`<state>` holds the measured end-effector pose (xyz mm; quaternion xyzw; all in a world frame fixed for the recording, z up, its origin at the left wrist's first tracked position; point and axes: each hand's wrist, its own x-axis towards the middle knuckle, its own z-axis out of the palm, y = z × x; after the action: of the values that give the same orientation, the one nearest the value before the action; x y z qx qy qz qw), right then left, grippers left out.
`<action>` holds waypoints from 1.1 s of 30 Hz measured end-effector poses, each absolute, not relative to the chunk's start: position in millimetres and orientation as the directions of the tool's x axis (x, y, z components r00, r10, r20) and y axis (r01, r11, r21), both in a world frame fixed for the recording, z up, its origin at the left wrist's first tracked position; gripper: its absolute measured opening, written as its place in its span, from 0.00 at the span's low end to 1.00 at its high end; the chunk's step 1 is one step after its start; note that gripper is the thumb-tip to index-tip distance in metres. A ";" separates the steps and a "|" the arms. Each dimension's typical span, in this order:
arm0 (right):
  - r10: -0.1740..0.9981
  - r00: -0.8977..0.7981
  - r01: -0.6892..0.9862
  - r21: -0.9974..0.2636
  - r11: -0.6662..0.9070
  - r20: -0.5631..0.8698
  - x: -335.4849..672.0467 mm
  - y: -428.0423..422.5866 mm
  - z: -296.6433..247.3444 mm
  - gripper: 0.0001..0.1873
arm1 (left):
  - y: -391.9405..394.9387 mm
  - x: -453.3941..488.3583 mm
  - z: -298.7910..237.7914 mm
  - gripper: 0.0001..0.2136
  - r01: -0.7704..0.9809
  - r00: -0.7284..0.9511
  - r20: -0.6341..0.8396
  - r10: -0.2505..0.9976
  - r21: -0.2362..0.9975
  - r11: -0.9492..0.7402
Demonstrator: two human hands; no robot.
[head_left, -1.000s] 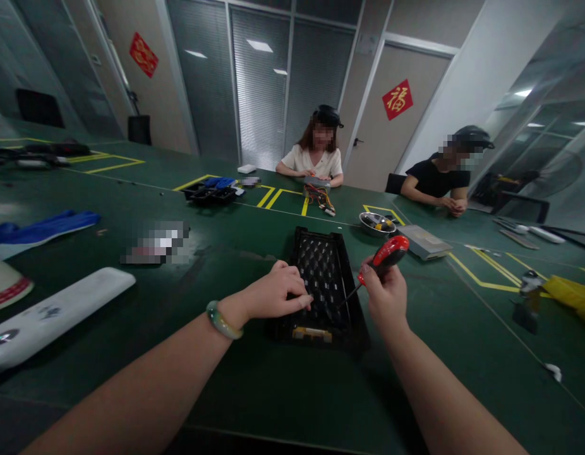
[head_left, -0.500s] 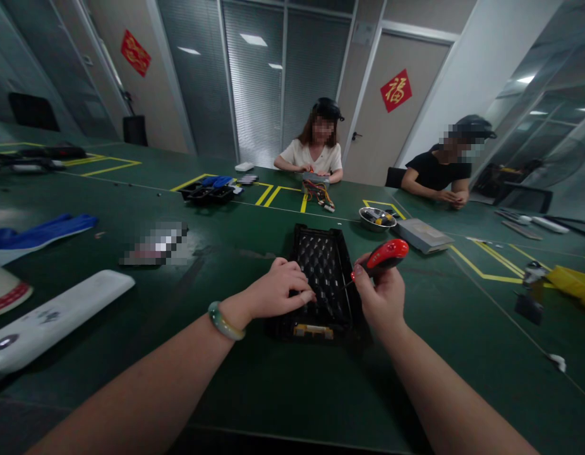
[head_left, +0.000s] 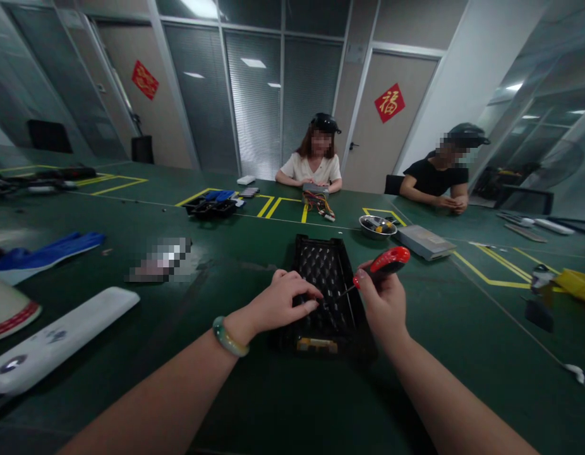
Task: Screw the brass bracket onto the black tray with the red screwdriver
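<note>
A black open case (head_left: 317, 254) lies lengthwise before me, its inner face covered with a raised diamond-like pattern. It has a yellow-orange piece (head_left: 317, 345) at its near end. My left hand (head_left: 283, 299) is over the case's left side, thumb and forefinger brought together in a pinch. Whatever may sit between those fingertips is too small to make out. In my right hand (head_left: 383, 302), at the case's right edge, is a screwdriver (head_left: 391, 259) with a red and black handle. Its thin shaft slants down and left into the case, near my left fingertips.
Across the green table (head_left: 235, 404), one person (head_left: 316, 161) sits behind a grey box with coloured wires; another person (head_left: 439, 180) sits farther right. A metal bowl (head_left: 376, 235) and a grey box (head_left: 426, 242) stand beyond the case. Leftward lie a white long device (head_left: 67, 338) and blue gloves (head_left: 50, 249).
The view has tilted up slightly, so everything sits lower. My left thumb and forefinger have drawn together and shifted a little right over the case. The screwdriver stays in my right hand.
</note>
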<state>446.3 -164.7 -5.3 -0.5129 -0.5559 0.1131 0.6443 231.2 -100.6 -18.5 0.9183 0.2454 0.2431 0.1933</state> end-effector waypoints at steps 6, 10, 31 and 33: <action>0.715 0.529 0.168 -0.883 0.439 0.456 448.7 -161.5 -3.4 0.13 | -103.3 234.8 -18.8 0.11 0.343 0.768 0.311 0.560 0.539 -0.769; 0.745 0.547 0.044 -0.902 0.429 0.381 452.5 -155.5 -12.2 0.16 | -101.8 236.7 -21.9 0.09 0.358 0.763 0.285 0.581 0.562 -0.746; 0.686 0.624 0.072 -0.902 0.426 0.374 481.5 -124.8 -41.6 0.14 | -98.3 239.1 -25.8 0.11 0.450 0.697 0.276 0.662 0.550 -0.703; 0.686 0.631 0.067 -0.906 0.417 0.363 485.7 -120.3 -46.2 0.15 | -100.2 239.5 -24.6 0.11 0.459 0.699 0.260 0.666 0.550 -0.697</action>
<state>485.7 -120.3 -46.2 -0.4991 -0.3773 0.2056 0.7525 239.5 -100.2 -24.6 0.8931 0.3150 0.2262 0.2282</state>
